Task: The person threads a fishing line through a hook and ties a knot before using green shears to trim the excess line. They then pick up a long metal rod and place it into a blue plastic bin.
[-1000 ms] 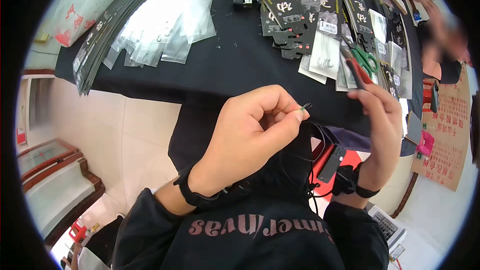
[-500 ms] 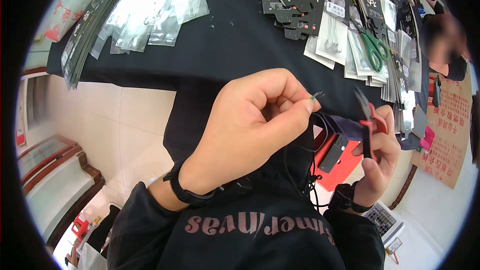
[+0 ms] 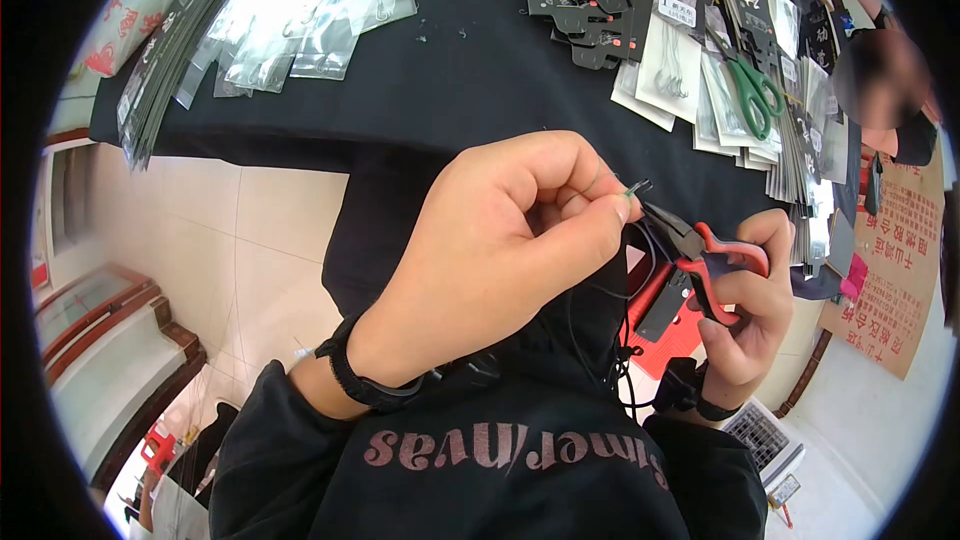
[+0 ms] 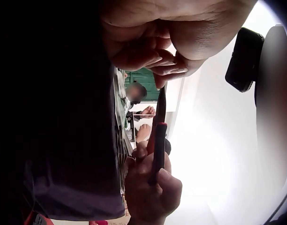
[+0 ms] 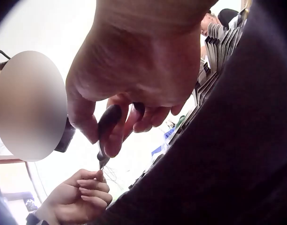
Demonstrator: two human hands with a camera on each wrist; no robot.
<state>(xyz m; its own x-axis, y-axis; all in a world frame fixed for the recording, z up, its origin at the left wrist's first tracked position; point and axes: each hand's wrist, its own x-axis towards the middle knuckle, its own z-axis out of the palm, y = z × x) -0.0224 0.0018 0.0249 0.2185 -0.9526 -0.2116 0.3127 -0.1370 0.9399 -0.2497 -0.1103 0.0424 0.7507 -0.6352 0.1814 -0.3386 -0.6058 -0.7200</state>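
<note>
In the head view my left hand [image 3: 525, 240] pinches a tiny bundle of thin dark ends with a bit of green [image 3: 641, 187] between thumb and index finger. My right hand [image 3: 755, 340] grips red-and-black needle-nose pliers [image 3: 690, 243], fingers around the handles. The tips of the pliers are right at the left fingertips, beside the small bundle. From the left wrist, the pliers [image 4: 159, 145] point up at the pinching fingers. The right wrist view has the left hand [image 5: 82, 197] below the pliers' nose, its other fingers curled in.
Across the black-covered table [image 3: 480, 80] lie clear plastic sleeves [image 3: 310, 25], black printed cards [image 3: 600, 5], hook packets [image 3: 663, 65] and green-handled scissors [image 3: 755, 98]. A dark phone [image 3: 663, 307] rests on something red below the table edge. Another person sits at the far right.
The right hand has come down from beside the scissors, bringing the pliers with it; their tips have swung left to the left hand's fingertips. The left hand keeps its pinch.
</note>
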